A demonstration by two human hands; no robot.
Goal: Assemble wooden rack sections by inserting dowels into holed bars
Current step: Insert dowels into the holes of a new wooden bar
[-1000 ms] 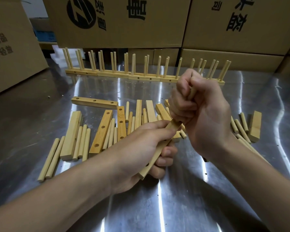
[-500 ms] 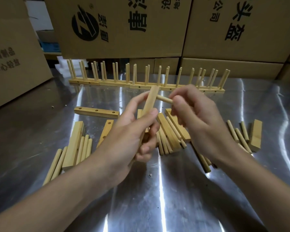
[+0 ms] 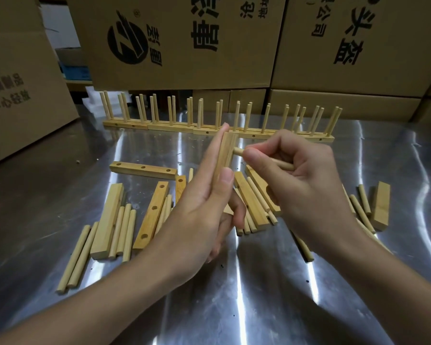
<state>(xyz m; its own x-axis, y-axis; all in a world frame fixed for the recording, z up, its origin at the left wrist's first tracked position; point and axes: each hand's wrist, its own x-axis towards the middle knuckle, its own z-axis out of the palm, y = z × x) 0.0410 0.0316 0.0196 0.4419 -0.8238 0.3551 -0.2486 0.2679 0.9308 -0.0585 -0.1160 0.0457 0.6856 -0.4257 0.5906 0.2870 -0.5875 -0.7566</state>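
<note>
My left hand [image 3: 204, 205] holds a holed wooden bar [image 3: 226, 155] upright above the metal table, thumb on its near face and fingers behind it. My right hand [image 3: 301, 185] pinches a dowel [image 3: 239, 151] that lies level, its left end meeting the bar's right side near the top. The dowel's other end [image 3: 285, 166] sticks out past my fingers. Whether the tip sits inside a hole is hidden. Loose holed bars [image 3: 151, 215] and dowels [image 3: 125, 230] lie below my hands.
A row of finished rack sections [image 3: 209, 128] with upright dowels stands at the back of the steel table [image 3: 259, 307]. Cardboard boxes [image 3: 184, 41] wall in the back and left. A short block [image 3: 381, 207] and more dowels lie at the right.
The bar has gone from tilted low over the table to upright and higher. My right hand now holds the dowel level against the bar's upper right side.
</note>
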